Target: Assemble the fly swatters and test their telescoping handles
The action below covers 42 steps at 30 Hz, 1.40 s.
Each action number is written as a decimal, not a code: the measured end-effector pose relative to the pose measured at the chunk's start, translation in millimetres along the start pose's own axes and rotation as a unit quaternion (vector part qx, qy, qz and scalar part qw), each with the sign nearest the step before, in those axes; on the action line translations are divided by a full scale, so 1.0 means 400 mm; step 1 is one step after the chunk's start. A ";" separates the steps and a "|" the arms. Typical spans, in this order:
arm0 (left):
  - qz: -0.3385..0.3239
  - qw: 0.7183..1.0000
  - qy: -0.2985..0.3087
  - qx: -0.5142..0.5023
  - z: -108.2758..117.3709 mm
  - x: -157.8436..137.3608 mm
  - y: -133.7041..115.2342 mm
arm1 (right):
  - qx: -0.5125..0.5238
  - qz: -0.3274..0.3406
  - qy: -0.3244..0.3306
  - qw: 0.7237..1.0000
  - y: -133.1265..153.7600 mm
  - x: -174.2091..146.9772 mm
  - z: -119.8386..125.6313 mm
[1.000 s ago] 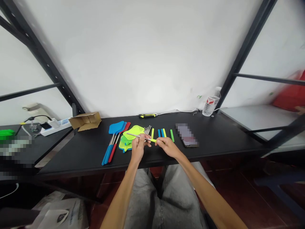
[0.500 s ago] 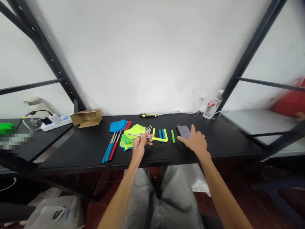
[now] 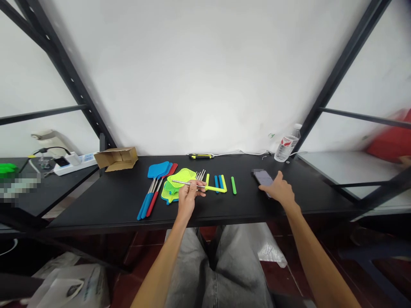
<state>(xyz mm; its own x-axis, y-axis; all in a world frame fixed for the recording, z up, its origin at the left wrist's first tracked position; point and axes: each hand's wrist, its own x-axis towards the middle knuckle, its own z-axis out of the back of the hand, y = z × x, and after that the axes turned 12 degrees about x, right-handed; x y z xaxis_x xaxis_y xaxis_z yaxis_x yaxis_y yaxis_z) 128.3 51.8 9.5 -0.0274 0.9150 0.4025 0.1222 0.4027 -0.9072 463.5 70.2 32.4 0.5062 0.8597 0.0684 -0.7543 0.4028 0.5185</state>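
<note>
My left hand [image 3: 188,196] is closed around a thin metal rod with a yellow-green grip [image 3: 215,188], a fly swatter handle. Beneath and behind that hand lie loose yellow and green mesh swatter heads [image 3: 183,175], with several bare metal rods [image 3: 201,174] beside them. Under the grip are blue grips [image 3: 221,181] and other yellow ones. A lone green grip [image 3: 233,185] sits to their right. My right hand [image 3: 282,191] grasps a smartphone [image 3: 264,178] by its edges, thumb on the left side; the far fingers are partly hidden.
Whole fly swatters with blue and red heads [image 3: 158,170] lie at left, near an open cardboard box [image 3: 118,159]. A yellow-black utility knife [image 3: 201,156] and white cable run along the wall. A water bottle [image 3: 287,144] stands back right. A power strip [image 3: 75,164] is far left.
My right hand has moved the smartphone rightward along the table, away from the green grip. My left hand keeps its hold on the fly swatter handle in nearly the same place.
</note>
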 end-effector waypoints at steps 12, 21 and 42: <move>0.003 1.000 -0.013 0.004 0.002 0.002 0.004 | -0.003 0.006 -0.002 1.000 -0.083 0.045 0.024; 0.000 0.999 -0.036 -0.017 -0.001 0.003 0.007 | 0.080 0.190 -0.099 0.974 0.041 -0.091 -0.036; 0.054 0.959 -0.097 0.260 0.162 -0.044 -0.198 | 0.032 0.286 0.191 0.939 0.620 -0.171 -0.273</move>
<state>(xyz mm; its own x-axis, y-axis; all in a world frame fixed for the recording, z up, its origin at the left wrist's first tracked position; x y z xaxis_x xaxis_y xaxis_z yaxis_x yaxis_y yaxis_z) 54.7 5.3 66.2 -0.2326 0.9190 0.3183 -0.3760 0.2169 -0.9009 196.1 145.7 63.2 -0.1691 0.9845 0.0472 -0.8246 -0.1675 0.5403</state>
